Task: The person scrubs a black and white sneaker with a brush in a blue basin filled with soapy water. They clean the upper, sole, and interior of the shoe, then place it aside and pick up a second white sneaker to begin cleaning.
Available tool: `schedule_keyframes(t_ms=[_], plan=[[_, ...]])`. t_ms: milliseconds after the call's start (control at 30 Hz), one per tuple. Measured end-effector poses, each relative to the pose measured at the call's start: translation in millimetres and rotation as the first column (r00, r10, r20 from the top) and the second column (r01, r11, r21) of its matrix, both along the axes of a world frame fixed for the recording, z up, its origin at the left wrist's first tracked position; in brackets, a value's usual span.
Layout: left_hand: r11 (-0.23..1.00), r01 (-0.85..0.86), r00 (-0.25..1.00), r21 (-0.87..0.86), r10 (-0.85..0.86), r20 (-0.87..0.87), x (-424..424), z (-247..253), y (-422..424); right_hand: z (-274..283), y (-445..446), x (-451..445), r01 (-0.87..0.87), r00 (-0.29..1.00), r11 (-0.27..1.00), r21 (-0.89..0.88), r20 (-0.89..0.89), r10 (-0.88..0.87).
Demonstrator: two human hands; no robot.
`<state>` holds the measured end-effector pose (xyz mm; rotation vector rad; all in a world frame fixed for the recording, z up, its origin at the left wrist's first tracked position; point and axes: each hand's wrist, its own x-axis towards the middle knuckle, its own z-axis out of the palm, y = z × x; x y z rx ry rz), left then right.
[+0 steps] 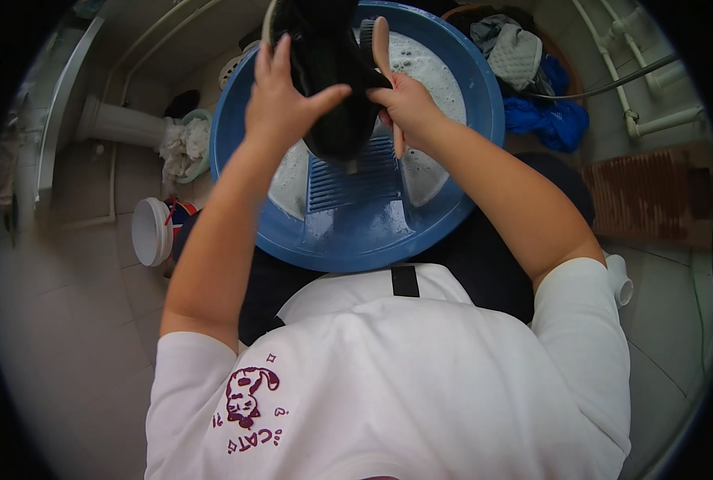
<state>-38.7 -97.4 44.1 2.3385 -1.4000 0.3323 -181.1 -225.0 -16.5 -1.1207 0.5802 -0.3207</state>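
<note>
A black shoe (pixel 332 78) with a pale sole edge is held up above the blue plastic basin (pixel 356 258), its top end cut off by the frame. My left hand (pixel 281 102) grips the shoe's left side, fingers spread along it and thumb across its upper face. In my right hand (pixel 407 108) is a scrub brush (pixel 382 45) with a pinkish handle and dark bristles, which point left towards the shoe. That hand's thumb also meets the shoe's right edge. Below the shoe, a ribbed washboard (pixel 356 186) slopes into foamy water (pixel 434 78).
Clothes (pixel 515 54) fill a brown tub at the back right, with blue fabric (pixel 551 123) beside it. A white bucket (pixel 152 231) and a pale bin (pixel 199 144) of crumpled tissue stand left. Pipes (pixel 626 114) and a brown ribbed board (pixel 650 195) are at the right.
</note>
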Motion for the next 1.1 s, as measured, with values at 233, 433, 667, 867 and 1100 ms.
schedule_keyframes(t_ms=[233,433,667,867,1100], plan=[[0.979,-0.104,0.546,-0.178,-0.093,-0.833,9.7,-33.9,22.3,-2.7,6.7,-8.2,-0.092,0.992,0.953,0.288,-0.055,0.113],[0.988,-0.144,0.838,-0.064,0.087,-0.539,0.2,-18.4,59.4,-16.0,7.7,1.5,-0.295,0.893,0.926,0.235,-0.278,0.355],[0.939,-0.147,0.903,0.311,0.255,-0.345,-13.0,-17.7,65.1,-36.3,-5.2,0.4,-0.493,0.825,0.555,-0.670,-0.562,0.055],[0.965,-0.076,0.911,0.252,0.170,-0.377,-1.7,-36.5,67.5,-28.3,-42.5,-10.0,-0.781,0.545,0.208,-0.588,-0.806,-0.231],[0.970,-0.075,0.897,0.230,0.167,-0.410,-0.2,-38.7,64.3,21.5,-0.5,-49.2,-0.677,0.732,0.113,-0.727,-0.681,0.006]])
